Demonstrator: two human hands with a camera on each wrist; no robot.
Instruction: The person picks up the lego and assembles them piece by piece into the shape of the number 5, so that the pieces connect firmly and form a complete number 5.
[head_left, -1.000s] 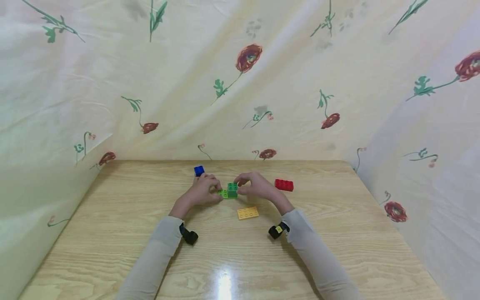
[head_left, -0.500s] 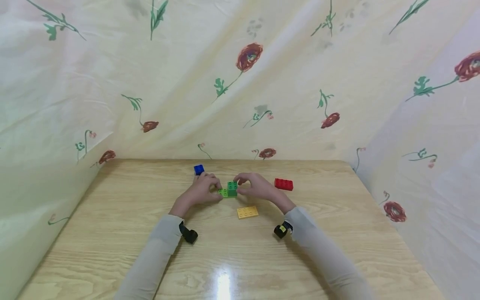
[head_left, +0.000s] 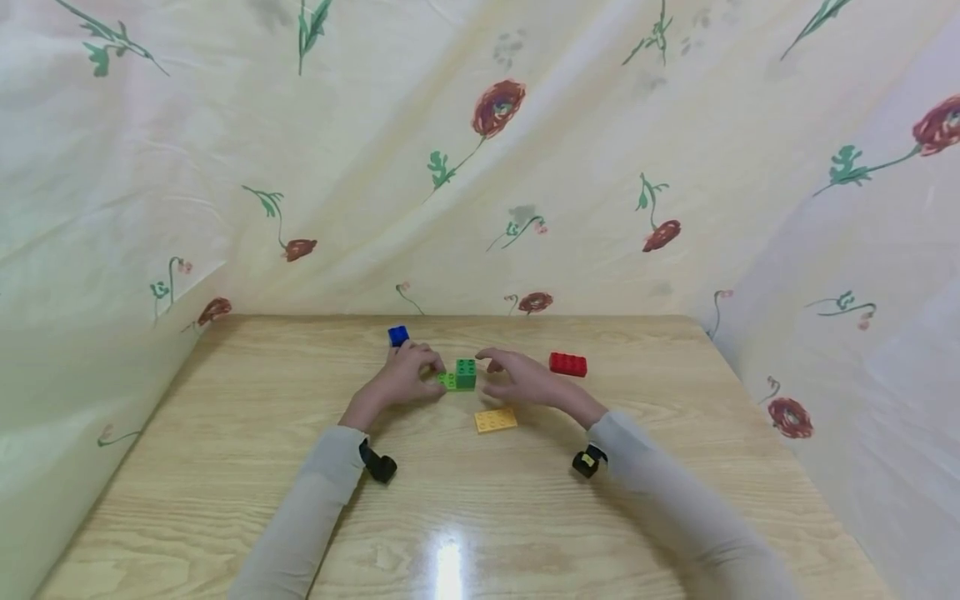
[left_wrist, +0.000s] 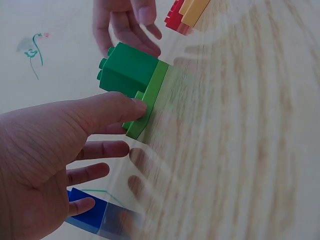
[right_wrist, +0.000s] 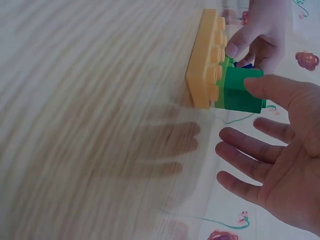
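Here, a blue brick (head_left: 398, 335) is set just beyond the left hand (head_left: 406, 375), toward the far edge of the table (head_left: 225, 433). A light-green plate (head_left: 448, 382), topped by a green brick (head_left: 466, 374), is pinched there by its left end; a yellow plate (head_left: 496, 421) is laid nearer, rightward. A gap is left before the right hand (head_left: 527, 379), fingers spread, nothing held; just past it, a red brick (head_left: 567, 364) is seen.

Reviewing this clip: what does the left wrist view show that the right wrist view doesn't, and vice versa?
Only left wrist: the red brick, at the top edge.

Only right wrist: the yellow plate end to end, the right hand palm-on, and large printed red flowers.

Both: the green brick on the lime plate, which the left hand pinches; parts of both hands; some yellow plate; and the blue brick, barely a sliver in right wrist.
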